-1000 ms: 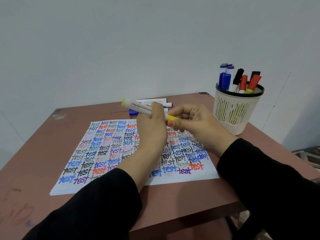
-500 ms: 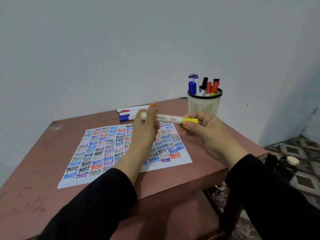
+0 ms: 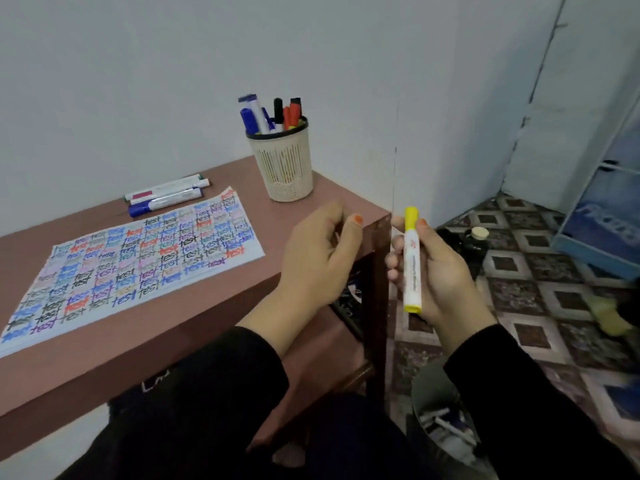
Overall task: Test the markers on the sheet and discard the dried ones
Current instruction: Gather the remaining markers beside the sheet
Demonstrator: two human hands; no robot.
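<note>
i see my right hand [image 3: 445, 284] gripping the white marker with yellow cap [image 3: 412, 268] just off the brown table's [image 3: 194, 317] right edge, long axis near vertical, cap up. my left hand [image 3: 315, 261] is loosely curled, empty. the cream mesh cup [image 3: 284, 168] holds blue, black and red markers; the grey bin [image 3: 420, 386] below holds a few more.

Your left hand [image 3: 318, 258] hovers over the table's [image 3: 173, 327] right corner, fingers loosely curled. Your right hand [image 3: 440, 278], just past that corner, grips the yellow marker [image 3: 412, 265] upright, thumb near its top.
</note>
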